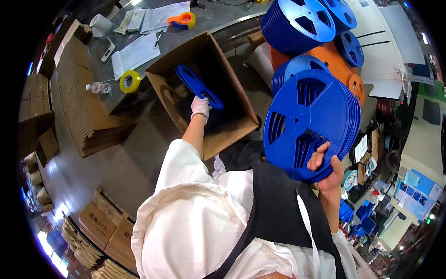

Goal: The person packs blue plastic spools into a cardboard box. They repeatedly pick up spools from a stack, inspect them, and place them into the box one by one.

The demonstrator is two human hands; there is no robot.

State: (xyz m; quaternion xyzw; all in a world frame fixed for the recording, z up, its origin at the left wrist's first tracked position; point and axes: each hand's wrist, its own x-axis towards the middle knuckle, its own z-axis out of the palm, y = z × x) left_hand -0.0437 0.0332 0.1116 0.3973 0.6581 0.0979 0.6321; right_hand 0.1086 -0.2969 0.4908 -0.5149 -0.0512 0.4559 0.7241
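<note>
My left hand (200,108), in a white glove, reaches into an open cardboard box (168,122) and grips the lower end of a blue plastic reel (191,81). That reel is tilted within the box; the deeper inside is dark and hard to make out. Against my right side leans a thick stack of blue reels (304,109), their slotted faces turned toward me. My bare right hand (326,169) clasps the stack's lower edge, with fingers hooked through an opening in the front reel and the thumb at the rim.
More blue reels (297,28) stand stacked on an orange round surface (334,56) at the far right. On the grey table (125,39) lie papers (134,60), a tape dispenser (182,20), yellow tape (129,82) and a plastic bottle (98,87). Flattened cartons (86,97) lean at left.
</note>
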